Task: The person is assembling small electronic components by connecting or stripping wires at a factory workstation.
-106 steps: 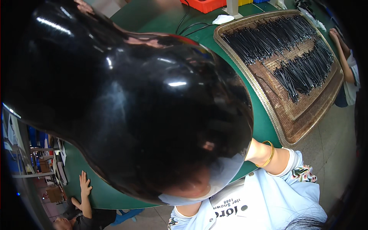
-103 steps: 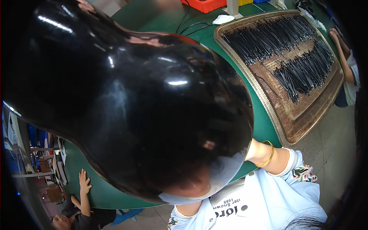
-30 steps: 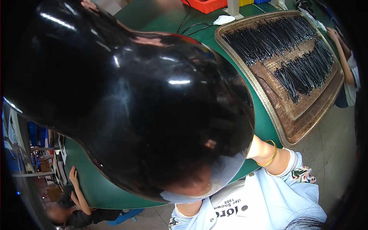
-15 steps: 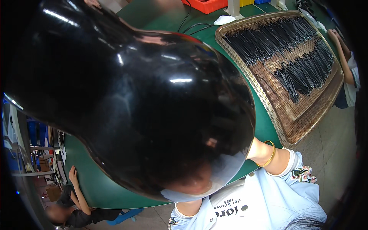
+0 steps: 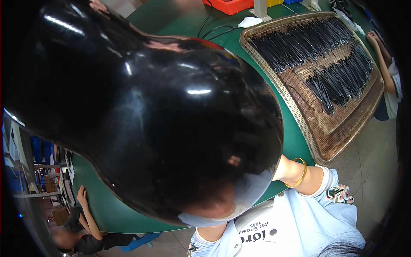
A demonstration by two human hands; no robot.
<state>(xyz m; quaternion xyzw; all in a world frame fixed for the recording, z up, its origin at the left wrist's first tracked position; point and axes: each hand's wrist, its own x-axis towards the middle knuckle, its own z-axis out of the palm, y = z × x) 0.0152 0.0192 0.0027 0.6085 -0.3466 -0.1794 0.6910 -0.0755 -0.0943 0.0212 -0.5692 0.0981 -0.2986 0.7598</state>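
A big glossy black rounded housing point(image 5: 171, 128), narrowing to a neck at the upper left, fills the middle of the head view. Its kind does not show. Behind its right rim disappears my right arm, whose wrist point(image 5: 284, 169) wears a gold bangle point(image 5: 302, 173). The fingers of my right hand are hidden. Only a short piece of my left forearm point(image 5: 212, 231) shows below the housing's lower rim; my left hand is covered. Whatever either hand holds or touches cannot be seen.
On the green table point(image 5: 295, 141), a brown perforated tray point(image 5: 338, 137) holds many thin black rods point(image 5: 342, 81) in two rows. A red bin point(image 5: 229, 5) and white cloth point(image 5: 249, 22) are behind. Other people's hands show at right point(image 5: 373, 39), lower left point(image 5: 81, 195) and top left point(image 5: 98, 6).
The black housing sits slightly further left in the view, and a little more of my right wrist shows. The other person's fingers at the top left have shifted slightly left.
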